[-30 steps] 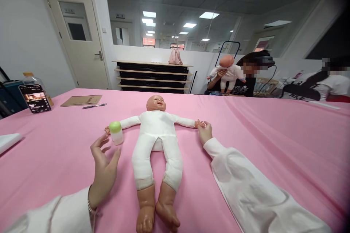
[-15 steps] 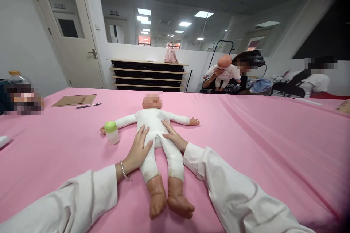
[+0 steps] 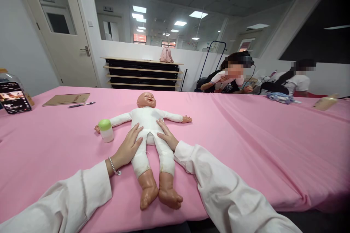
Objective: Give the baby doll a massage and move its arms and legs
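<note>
A baby doll (image 3: 149, 116) with a white cloth body lies on its back on the pink-covered table (image 3: 218, 145), feet toward me and arms stretched out sideways. My left hand (image 3: 128, 145) rests open on the left side of its hip and belly, with a beaded bracelet at the wrist. On the other side, my right hand (image 3: 167, 136) lies open with fingers flat against the doll's belly and hip. Beside the doll's arm on the left stands a small bottle (image 3: 106, 131) with a green cap, close to the doll's hand.
At the left are a phone (image 3: 15, 97) showing a picture, a brown notebook (image 3: 67, 99) and a pen (image 3: 81, 105). Across the table a person (image 3: 229, 76) holds another doll. A beige bottle (image 3: 325, 102) lies far right, near a bluish cloth (image 3: 280, 97).
My view has shifted slightly to the right. Both my hands stay on the doll. The person opposite has lowered the other doll and leaned toward it.
</note>
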### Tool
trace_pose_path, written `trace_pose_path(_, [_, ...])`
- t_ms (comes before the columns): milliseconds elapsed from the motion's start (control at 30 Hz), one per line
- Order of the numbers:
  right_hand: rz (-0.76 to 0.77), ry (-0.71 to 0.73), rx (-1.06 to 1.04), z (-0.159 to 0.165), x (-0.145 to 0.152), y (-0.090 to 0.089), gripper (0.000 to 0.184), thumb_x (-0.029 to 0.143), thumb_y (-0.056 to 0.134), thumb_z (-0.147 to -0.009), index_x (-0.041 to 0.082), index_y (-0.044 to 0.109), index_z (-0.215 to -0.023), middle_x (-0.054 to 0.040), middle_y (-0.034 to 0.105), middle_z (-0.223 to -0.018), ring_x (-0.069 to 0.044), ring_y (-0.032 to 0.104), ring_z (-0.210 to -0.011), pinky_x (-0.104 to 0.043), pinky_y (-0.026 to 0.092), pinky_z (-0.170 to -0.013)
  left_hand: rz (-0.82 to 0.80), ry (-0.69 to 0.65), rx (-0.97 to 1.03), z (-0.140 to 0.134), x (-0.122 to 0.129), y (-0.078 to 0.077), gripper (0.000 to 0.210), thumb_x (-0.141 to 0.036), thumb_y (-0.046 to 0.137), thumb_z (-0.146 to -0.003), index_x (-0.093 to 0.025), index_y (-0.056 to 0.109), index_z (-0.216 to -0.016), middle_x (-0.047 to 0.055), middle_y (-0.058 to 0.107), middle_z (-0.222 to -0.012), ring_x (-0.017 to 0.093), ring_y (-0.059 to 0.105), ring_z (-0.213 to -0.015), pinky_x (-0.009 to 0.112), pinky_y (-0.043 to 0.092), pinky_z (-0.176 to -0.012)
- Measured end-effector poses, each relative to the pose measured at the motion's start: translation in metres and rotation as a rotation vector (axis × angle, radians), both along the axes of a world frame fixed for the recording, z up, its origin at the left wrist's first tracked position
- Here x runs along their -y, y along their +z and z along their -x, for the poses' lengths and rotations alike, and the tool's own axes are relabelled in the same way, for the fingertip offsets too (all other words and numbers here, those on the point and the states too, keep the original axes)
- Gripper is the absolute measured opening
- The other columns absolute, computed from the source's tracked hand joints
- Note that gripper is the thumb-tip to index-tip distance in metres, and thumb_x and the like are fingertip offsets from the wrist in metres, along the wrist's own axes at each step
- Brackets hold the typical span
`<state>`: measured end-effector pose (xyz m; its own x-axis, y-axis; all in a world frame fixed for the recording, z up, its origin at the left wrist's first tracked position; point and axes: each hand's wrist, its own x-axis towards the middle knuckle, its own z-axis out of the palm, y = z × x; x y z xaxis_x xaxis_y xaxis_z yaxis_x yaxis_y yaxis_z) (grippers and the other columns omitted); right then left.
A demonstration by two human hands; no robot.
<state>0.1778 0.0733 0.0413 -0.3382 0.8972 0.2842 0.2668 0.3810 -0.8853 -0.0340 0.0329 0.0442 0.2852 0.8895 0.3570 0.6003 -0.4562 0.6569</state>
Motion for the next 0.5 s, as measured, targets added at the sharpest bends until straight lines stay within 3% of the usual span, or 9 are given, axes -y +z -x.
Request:
trace_pose_path(167, [0.093, -0.122, -0.162, 0.003, 0.0, -0.002, 0.074, 0.055, 0.054, -0.071, 0.024, 0.031, -0.134, -0.0001, 0.017, -0.146, -0.017, 0.008, -0.135, -0.037, 0.006, -0.111, -0.002, 0.008, 0.007, 0.003, 0.0, -0.001, 0.048, -0.044, 0.029, -0.088, -0.022, 0.034, -0.131, 0.005, 0.021, -0.145, 0.02, 0.016, -0.134, 0.045, 0.016, -0.11])
trace_pose_path(333, [0.204, -0.109, -0.339, 0.008, 0.002, 0.005, 0.073, 0.048, 0.051, -0.074, 0.023, 0.022, -0.137, -0.0018, 0.027, -0.143, -0.017, 0.026, -0.131, -0.037, 0.023, -0.108, 0.011, 0.081, 0.028, 0.002, 0.003, -0.001, 0.051, -0.047, 0.031, -0.087, -0.02, 0.036, -0.13, 0.008, 0.026, -0.142, 0.02, 0.015, -0.134, 0.044, 0.015, -0.11])
trace_pose_path(500, [0.305, -0.097, -0.298, 0.013, 0.002, 0.01, 0.075, 0.042, 0.054, -0.074, 0.022, 0.021, -0.138, 0.0005, 0.022, -0.144, -0.019, 0.022, -0.133, -0.038, 0.019, -0.11, 0.055, 0.143, 0.061, -0.002, 0.006, 0.001, 0.055, -0.047, 0.031, -0.087, -0.016, 0.031, -0.132, 0.01, 0.021, -0.144, 0.022, 0.012, -0.135, 0.044, 0.016, -0.11])
